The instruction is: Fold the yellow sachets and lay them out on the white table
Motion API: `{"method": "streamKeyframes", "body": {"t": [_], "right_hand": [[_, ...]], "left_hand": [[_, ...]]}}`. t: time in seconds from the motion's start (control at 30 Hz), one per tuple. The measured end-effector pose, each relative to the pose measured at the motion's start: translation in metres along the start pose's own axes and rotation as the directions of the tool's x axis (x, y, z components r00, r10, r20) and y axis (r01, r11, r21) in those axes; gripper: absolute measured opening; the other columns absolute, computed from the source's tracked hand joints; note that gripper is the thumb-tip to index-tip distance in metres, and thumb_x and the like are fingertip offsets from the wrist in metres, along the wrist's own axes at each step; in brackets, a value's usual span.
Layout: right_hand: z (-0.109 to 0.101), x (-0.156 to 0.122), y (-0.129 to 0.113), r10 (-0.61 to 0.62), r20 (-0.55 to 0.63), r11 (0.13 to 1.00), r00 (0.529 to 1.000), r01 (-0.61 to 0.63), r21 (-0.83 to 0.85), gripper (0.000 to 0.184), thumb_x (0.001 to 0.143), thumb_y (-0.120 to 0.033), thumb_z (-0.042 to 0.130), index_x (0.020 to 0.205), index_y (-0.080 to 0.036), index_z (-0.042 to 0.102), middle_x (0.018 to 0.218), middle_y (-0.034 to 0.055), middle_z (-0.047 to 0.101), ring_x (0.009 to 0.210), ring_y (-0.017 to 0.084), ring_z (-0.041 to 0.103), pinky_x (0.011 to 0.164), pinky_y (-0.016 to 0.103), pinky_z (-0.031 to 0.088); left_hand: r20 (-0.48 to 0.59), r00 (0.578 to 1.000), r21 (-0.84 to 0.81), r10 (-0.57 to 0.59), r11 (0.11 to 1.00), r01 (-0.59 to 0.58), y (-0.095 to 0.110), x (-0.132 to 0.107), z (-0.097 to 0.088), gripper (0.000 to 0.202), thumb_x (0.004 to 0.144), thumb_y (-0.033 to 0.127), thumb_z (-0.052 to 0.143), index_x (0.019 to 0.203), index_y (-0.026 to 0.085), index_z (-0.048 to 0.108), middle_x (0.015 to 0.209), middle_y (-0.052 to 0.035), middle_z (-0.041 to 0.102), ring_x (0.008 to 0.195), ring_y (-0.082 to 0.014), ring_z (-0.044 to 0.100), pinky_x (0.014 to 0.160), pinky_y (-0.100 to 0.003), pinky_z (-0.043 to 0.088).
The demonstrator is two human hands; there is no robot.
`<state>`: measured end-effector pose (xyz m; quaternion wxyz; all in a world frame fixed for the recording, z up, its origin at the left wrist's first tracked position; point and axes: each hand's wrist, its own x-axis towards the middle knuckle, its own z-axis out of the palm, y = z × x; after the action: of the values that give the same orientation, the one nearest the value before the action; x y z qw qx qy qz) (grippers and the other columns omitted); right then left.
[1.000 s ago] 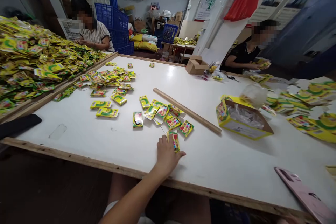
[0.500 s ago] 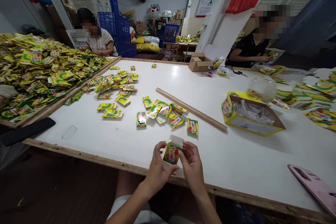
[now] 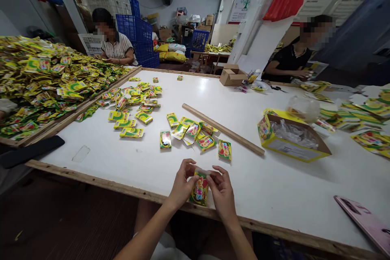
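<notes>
Both hands hold one small yellow packet with red and green print over the near edge of the white table. My left hand pinches its left top corner, and my right hand pinches the right top corner. The packet hangs upright between them. Just beyond, several similar packets lie loose on the table, the nearest one a little past my right hand.
A wooden stick lies diagonally past the packets. An open yellow carton holding clear bags sits to the right. A large heap of packets fills the left tray. Two people sit at the far side. A pink phone lies near right.
One second ago only my left hand reached a packet on the table. It was lifted, my right hand joined, and the packet has since come closer to the table edge and lower.
</notes>
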<state>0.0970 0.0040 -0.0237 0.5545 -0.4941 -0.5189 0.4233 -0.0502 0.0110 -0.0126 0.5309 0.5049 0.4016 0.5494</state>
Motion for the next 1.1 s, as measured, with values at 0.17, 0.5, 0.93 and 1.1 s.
{"method": "streamKeyframes", "body": {"t": [0.17, 0.5, 0.93, 1.1], "right_hand": [[-0.002, -0.005, -0.006, -0.042, 0.102, 0.986, 0.994, 0.057, -0.155, 0.033, 0.083, -0.049, 0.065, 0.095, -0.018, 0.069, 0.100, 0.0095, 0.067, 0.090, 0.025, 0.063, 0.080, 0.036, 0.053], [0.004, 0.007, -0.016, 0.023, 0.056, 0.973, 0.998, -0.009, -0.232, 0.032, 0.084, -0.050, 0.064, 0.087, -0.017, 0.064, 0.079, 0.0051, 0.066, 0.071, 0.020, 0.060, 0.062, 0.027, 0.049], [0.012, -0.021, 0.003, 0.023, 0.026, 0.989, 0.999, -0.019, -0.145, 0.029, 0.086, -0.042, 0.062, 0.105, -0.020, 0.057, 0.101, 0.0076, 0.064, 0.087, 0.021, 0.063, 0.074, 0.030, 0.052], [-0.026, -0.026, -0.011, -0.015, -0.132, 0.971, 0.991, -0.017, -0.238, 0.032, 0.084, -0.044, 0.065, 0.105, -0.019, 0.062, 0.104, 0.0071, 0.065, 0.091, 0.023, 0.062, 0.077, 0.031, 0.052]], "left_hand": [[0.041, 0.999, 0.200, 0.032, 0.979, -0.039, 0.007, -0.005, -0.003, 0.012, 0.083, 0.025, 0.060, 0.089, 0.016, 0.066, 0.090, -0.0063, 0.066, 0.088, -0.0193, 0.061, 0.081, -0.031, 0.048], [-0.063, 0.995, 0.237, -0.078, 0.967, 0.091, 0.012, 0.007, 0.002, 0.011, 0.078, 0.021, 0.062, 0.084, 0.015, 0.068, 0.079, -0.0034, 0.067, 0.067, -0.0139, 0.056, 0.065, -0.025, 0.046], [0.026, 0.997, 0.190, -0.073, 0.979, 0.067, 0.001, -0.019, 0.002, 0.027, 0.087, 0.024, 0.056, 0.113, 0.020, 0.062, 0.099, -0.0062, 0.066, 0.090, -0.0189, 0.063, 0.078, -0.030, 0.050], [-0.040, 0.999, 0.259, 0.018, 0.966, -0.007, 0.007, 0.003, -0.012, 0.040, 0.085, 0.027, 0.061, 0.123, 0.023, 0.052, 0.112, -0.0075, 0.062, 0.102, -0.0217, 0.060, 0.086, -0.034, 0.049]]}}
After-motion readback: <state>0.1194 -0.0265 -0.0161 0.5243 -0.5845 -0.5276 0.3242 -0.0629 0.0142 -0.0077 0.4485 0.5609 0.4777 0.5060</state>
